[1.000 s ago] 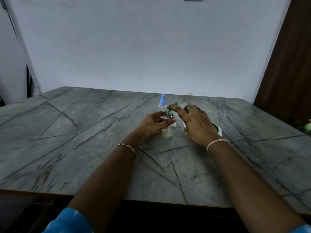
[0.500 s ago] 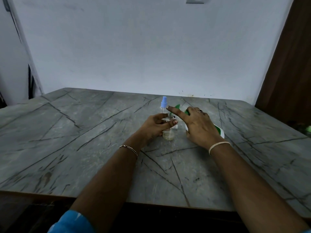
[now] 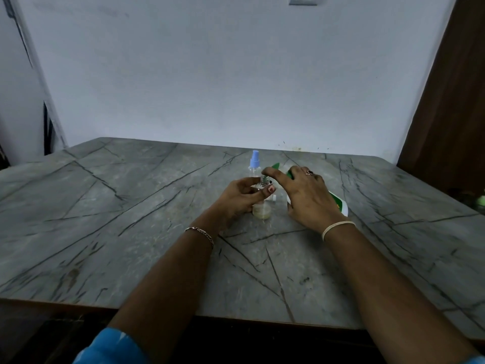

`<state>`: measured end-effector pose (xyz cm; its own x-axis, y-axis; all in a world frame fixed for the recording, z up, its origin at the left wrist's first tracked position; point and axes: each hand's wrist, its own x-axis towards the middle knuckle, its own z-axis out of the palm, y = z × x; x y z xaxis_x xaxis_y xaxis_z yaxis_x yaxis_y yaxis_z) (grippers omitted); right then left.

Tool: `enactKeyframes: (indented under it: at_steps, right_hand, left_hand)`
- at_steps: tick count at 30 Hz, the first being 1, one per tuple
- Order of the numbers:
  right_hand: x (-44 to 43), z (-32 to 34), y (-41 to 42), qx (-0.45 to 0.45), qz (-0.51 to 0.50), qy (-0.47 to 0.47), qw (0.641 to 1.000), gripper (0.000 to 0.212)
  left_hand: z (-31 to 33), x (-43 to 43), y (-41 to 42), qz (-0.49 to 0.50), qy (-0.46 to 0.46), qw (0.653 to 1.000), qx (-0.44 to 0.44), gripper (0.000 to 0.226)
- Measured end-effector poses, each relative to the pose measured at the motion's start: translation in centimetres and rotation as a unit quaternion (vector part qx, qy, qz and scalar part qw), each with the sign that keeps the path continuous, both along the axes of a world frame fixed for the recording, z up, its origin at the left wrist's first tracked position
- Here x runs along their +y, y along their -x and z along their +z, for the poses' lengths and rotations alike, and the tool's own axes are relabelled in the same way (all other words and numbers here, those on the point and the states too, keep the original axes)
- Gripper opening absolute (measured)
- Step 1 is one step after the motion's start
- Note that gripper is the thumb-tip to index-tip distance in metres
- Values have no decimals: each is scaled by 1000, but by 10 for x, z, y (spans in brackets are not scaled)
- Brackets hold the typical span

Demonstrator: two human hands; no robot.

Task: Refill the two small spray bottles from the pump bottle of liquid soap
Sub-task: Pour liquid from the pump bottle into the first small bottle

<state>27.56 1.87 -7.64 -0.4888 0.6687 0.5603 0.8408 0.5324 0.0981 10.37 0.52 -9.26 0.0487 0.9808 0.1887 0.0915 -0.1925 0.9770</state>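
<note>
Pump bottle (image 3: pixel 341 206), white with green label, lies tilted mid grey marble table (image 3: pixel 131 206), green nozzle toward uncapped spray bottle (image 3: pixel 261 212). Right hand (image 3: pixel 307 198) grasps it, index finger along pump head. Left hand (image 3: pixel 236 198) grips uncapped spray bottle (little yellowish liquid at bottom). Blue-capped spray bottle (image 3: pixel 255 160) upright just behind.

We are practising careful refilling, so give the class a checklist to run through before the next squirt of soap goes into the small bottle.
1. The open spray bottle stands upright on the table: ok.
2. The left hand grips it: ok.
3. Its neck is uncapped: ok.
4. Spout of the pump bottle over the neck: cannot tell, the right hand hides it.
5. Room for more soap: ok, only a shallow layer inside.
6. The blue-capped spray bottle upright behind the hands: ok.
</note>
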Motion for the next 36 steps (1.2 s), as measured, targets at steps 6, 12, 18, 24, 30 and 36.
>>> enactKeyframes:
  at_steps: [6, 12, 18, 24, 30, 36]
  right_hand:
    - [-2, 2, 0, 0, -6, 6, 1000, 80]
    - [0, 1, 6, 14, -8, -8, 1000, 75]
    - [0, -1, 0, -2, -3, -11, 1000, 85]
    - [1, 1, 7, 33, 13, 0, 999, 74]
    - [4, 1, -2, 14, 44, 16, 999, 83]
    - [0, 9, -11, -16, 66, 72, 995, 109]
  left_hand:
    - [3, -3, -1, -5, 0, 1000, -4, 34]
    - [4, -4, -2, -9, 1, 1000, -17, 34]
    - [4, -5, -2, -21, -7, 1000, -22, 22]
    - [4, -5, -1, -20, -7, 1000, -18, 30]
    - [3, -4, 0, -17, -2, 1000, -18, 35]
    - [4, -3, 0, -10, 2, 1000, -1, 46]
